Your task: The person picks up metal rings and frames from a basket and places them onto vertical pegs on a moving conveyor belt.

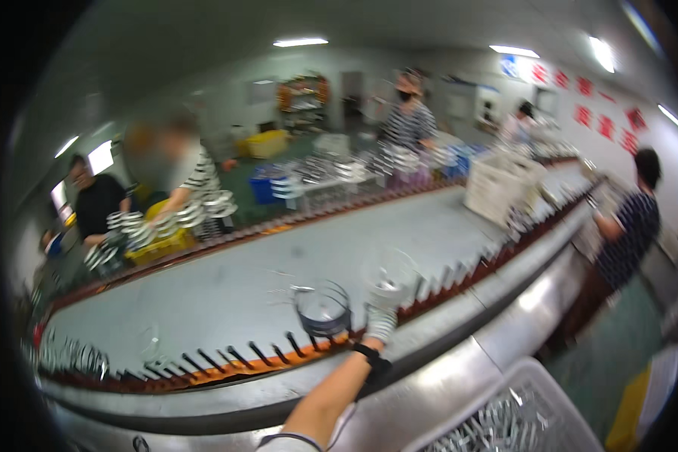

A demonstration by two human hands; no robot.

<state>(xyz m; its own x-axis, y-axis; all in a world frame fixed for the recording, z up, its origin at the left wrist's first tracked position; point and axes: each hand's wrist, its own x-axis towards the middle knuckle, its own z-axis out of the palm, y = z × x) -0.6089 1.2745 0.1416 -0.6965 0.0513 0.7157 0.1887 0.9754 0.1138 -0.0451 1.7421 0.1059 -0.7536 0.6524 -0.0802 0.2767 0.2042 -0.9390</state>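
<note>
A: Which hand can be seen?

B: Only one arm is shown, coming up from about 6 o'clock. It is taken to be the left hand (382, 324), in a striped glove with a black band (374, 357) worn at the wrist. The right hand is not shown.

A: Where is the round clear thing (390, 280) found?

B: It is seen at 12 o'clock from the fingers, right at their tips, over the near edge of the grey surface (166, 290). The left hand is the nearer one. No long side can be made out, as the shape is round and blurred.

A: How are the fingers held?

B: The thing's low, white part seems to be touched by them. How wide they are spread, or if it is gripped, cannot be told through the blur.

A: What else is placed close by?

B: A black ring (324, 328) is set just beside the hand, at 10 o'clock. Dark pegs (259, 352) are lined up past it, toward 8 o'clock. A pale bin (563, 410) is seen at 4 o'clock, with shiny pieces (497, 426) kept inside.
</note>
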